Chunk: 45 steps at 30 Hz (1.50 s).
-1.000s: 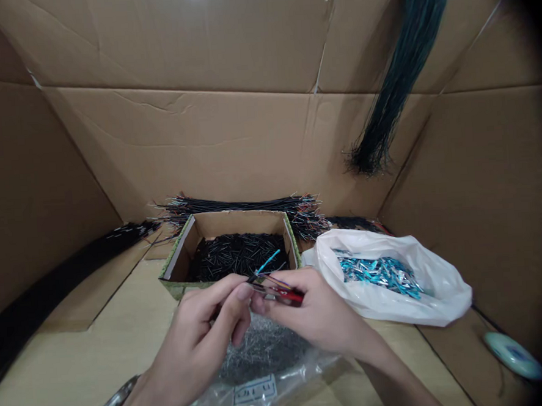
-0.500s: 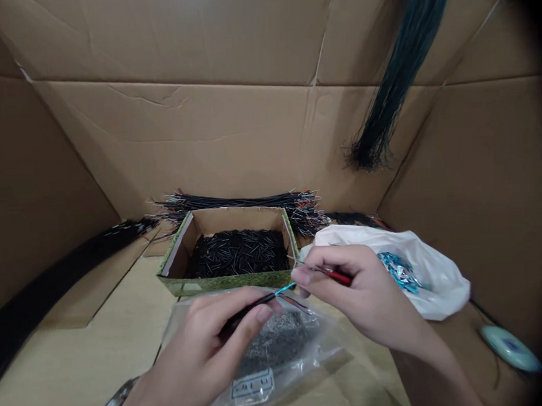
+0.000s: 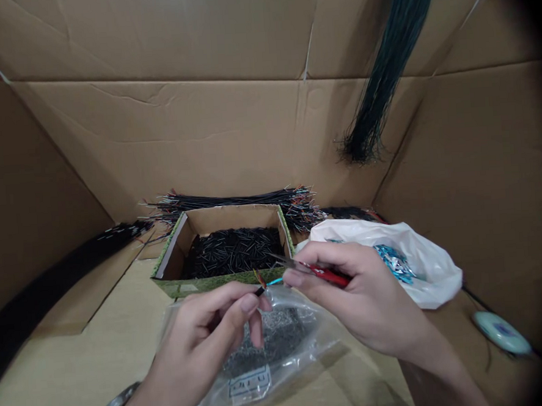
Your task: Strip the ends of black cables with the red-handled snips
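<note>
My left hand (image 3: pixel 215 335) pinches a black cable (image 3: pixel 260 291) between thumb and forefinger, most of it hidden in the hand. Thin orange and dark wires (image 3: pixel 259 277) stick up from the cable's end. From that same end a shiny turquoise foil strip (image 3: pixel 274 282) runs right to the fingertips of my right hand (image 3: pixel 350 290). My right hand is closed around red-handled snips (image 3: pixel 324 274), whose metal blades point up and left over the box. Its thumb tip presses near the foil; the exact grip there is hidden.
Ahead stands a green-edged box (image 3: pixel 179 287) of short black pieces. Beneath my hands lies a clear plastic bag (image 3: pixel 303 360). At right, a white bag (image 3: pixel 436 278) holds turquoise foil scraps. Cable bundles (image 3: pixel 234 200) lie behind; dark strands (image 3: pixel 384 98) hang at upper right.
The thin wires have swung from pointing right and down to pointing upward. The snips' blades show more now, and the lower left fingers have uncurled slightly. The view has shifted a little.
</note>
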Motion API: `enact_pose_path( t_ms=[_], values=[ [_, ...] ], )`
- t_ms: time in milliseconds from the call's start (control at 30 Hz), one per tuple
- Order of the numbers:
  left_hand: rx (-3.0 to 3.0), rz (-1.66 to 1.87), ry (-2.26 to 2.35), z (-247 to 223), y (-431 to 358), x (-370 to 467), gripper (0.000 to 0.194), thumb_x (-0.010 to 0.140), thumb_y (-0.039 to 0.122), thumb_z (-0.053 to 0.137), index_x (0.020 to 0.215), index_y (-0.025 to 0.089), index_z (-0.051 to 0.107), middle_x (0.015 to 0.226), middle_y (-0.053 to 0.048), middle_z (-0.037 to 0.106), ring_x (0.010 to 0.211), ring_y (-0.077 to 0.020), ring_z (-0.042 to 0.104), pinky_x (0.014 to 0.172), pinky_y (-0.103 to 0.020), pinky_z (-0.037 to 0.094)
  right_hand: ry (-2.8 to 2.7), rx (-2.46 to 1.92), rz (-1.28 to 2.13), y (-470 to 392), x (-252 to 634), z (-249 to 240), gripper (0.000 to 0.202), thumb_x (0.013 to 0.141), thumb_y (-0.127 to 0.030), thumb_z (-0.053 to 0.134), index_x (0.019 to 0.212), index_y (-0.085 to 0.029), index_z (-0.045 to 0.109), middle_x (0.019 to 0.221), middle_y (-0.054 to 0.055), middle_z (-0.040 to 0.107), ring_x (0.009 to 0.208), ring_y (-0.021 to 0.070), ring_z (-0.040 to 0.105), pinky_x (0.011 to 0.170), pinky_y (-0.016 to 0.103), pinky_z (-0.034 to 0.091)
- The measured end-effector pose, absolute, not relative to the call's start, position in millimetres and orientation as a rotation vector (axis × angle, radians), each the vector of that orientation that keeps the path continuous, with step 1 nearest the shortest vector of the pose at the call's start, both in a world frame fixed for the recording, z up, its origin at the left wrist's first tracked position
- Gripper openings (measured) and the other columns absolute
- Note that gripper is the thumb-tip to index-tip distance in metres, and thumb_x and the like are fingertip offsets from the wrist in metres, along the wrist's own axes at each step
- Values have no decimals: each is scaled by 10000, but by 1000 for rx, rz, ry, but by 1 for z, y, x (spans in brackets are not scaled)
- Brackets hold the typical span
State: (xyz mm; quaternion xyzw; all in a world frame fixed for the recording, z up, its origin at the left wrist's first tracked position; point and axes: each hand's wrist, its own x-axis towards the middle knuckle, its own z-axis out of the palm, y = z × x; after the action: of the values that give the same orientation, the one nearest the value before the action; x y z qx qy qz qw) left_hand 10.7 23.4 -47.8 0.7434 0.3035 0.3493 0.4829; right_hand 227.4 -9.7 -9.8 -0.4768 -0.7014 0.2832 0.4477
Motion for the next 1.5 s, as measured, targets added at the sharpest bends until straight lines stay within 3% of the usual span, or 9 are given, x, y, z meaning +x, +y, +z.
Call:
enact_pose_path(
  t_ms=[167, 400, 533, 600, 700, 867, 1067, 1300, 1500],
  values=[
    [1577, 774, 717, -54, 22, 15, 328, 1053, 434, 462, 925, 201, 654, 613, 23, 626, 447, -77, 348, 398, -200, 232, -1738, -1169, 640, -3, 228, -14, 193, 933, -294, 653, 762, -206, 646, 653, -44, 524, 604, 111, 440, 539, 244, 331],
    [1858, 928, 835, -54, 24, 11, 276, 1047, 380, 497, 916, 209, 670, 701, 12, 631, 588, -99, 490, 510, -191, 358, -1659, -1219, 766, 0, 222, -16, 306, 958, -416, 609, 747, -195, 631, 626, -46, 464, 582, 110, 413, 504, 237, 327],
    [1393, 629, 694, -48, 29, 9, 354, 1035, 464, 470, 836, 207, 611, 497, 72, 410, 409, -87, 221, 372, -202, 179, -1860, -1097, 434, -1, 226, -26, 73, 933, -191, 600, 885, -208, 652, 706, -27, 611, 619, 124, 532, 570, 245, 403],
    [1225, 567, 622, -45, 33, 8, 357, 1021, 481, 480, 816, 211, 592, 476, 97, 277, 414, -93, 121, 363, -208, 124, -1995, -954, 269, 1, 230, -32, 194, 888, -79, 571, 1009, -206, 653, 860, 12, 710, 742, 152, 634, 675, 257, 467],
    [1357, 688, 685, -45, 37, 7, 354, 1018, 480, 498, 836, 204, 626, 530, 88, 252, 459, -98, 144, 397, -206, 128, -2033, -998, 235, 4, 235, -32, 257, 883, -64, 569, 1065, -222, 660, 960, 26, 751, 820, 173, 682, 727, 270, 496],
    [1867, 887, 923, -44, 34, 3, 342, 1018, 448, 506, 844, 210, 678, 572, 54, 390, 504, -109, 330, 441, -215, 245, -2018, -1214, 401, -7, 240, -11, 241, 928, -383, 686, 1150, -293, 696, 1044, -1, 782, 839, 185, 718, 725, 279, 522],
    [2273, 1071, 965, -38, 27, 2, 168, 988, 283, 606, 903, 231, 741, 792, 37, 752, 666, -115, 662, 583, -179, 481, -1963, -1245, 178, -29, 247, -2, 265, 921, -469, 679, 1121, -308, 747, 1113, 7, 787, 989, 230, 735, 791, 314, 559],
    [2469, 1150, 916, -41, 24, 5, 73, 941, 174, 682, 972, 211, 737, 860, 40, 780, 669, -82, 682, 652, -157, 509, -2068, -1322, 143, -29, 239, -6, 188, 915, -361, 689, 1046, -268, 788, 895, 32, 792, 689, 189, 679, 623, 306, 497],
    [2487, 1146, 895, -41, 24, 6, 77, 922, 156, 690, 954, 194, 749, 817, 44, 767, 622, -69, 657, 631, -150, 505, -2046, -1409, 153, -28, 234, -4, 141, 901, -316, 678, 961, -258, 791, 634, -36, 643, 584, 133, 523, 583, 279, 388]
  ],
)
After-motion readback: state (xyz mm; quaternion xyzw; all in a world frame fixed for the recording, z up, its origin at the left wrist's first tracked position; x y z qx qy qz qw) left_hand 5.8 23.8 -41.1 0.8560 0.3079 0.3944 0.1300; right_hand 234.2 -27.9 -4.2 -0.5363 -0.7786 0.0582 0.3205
